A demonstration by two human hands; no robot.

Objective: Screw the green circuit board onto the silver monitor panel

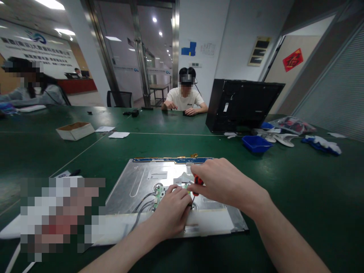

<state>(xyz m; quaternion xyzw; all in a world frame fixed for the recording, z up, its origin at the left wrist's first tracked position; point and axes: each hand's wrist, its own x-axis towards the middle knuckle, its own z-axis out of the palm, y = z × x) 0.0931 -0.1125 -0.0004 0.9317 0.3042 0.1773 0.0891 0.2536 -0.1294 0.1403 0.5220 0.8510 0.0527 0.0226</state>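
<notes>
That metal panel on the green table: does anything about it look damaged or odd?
Nothing looks broken. The metal panel lies flat, slightly askew. The left hand rests by a small green circuit board; the right hand holds a red-handled screwdriver.

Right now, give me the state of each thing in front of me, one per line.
Metal panel: flat on the table, back side up.
Circuit board: on the panel, grey cables attached.
Screwdriver: in the right hand, tip down.
Left hand: resting on the board.
Blue tray: upright, contents unclear.
Cardboard box: open.
</notes>
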